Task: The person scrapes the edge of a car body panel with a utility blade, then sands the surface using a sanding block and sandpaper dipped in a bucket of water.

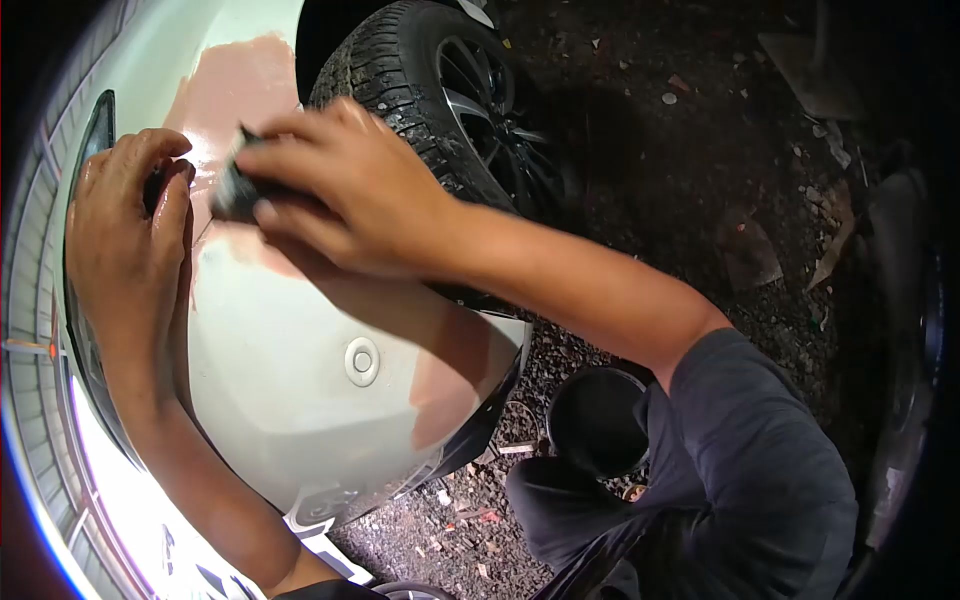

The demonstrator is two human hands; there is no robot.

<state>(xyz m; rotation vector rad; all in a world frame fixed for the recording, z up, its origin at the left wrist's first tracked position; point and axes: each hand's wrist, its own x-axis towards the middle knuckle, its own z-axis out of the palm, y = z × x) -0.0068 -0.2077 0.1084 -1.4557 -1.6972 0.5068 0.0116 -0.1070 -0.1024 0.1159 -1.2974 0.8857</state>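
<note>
My right hand, blurred by motion, grips a dark sanding block with a greyish sheet around it. The block is pressed to the wet car body, by the pinkish filler patch. To its left, my left hand is curled at the edge of the panel. A dark shape shows between its thumb and fingers; I cannot make out what it is. The white bumper lies below both hands, with a round sensor and another pinkish patch.
A car wheel with a black tyre stands beyond my right hand. Near my bent leg a black bucket sits on gravelly ground strewn with scraps. A dark lamp borders the panel at left.
</note>
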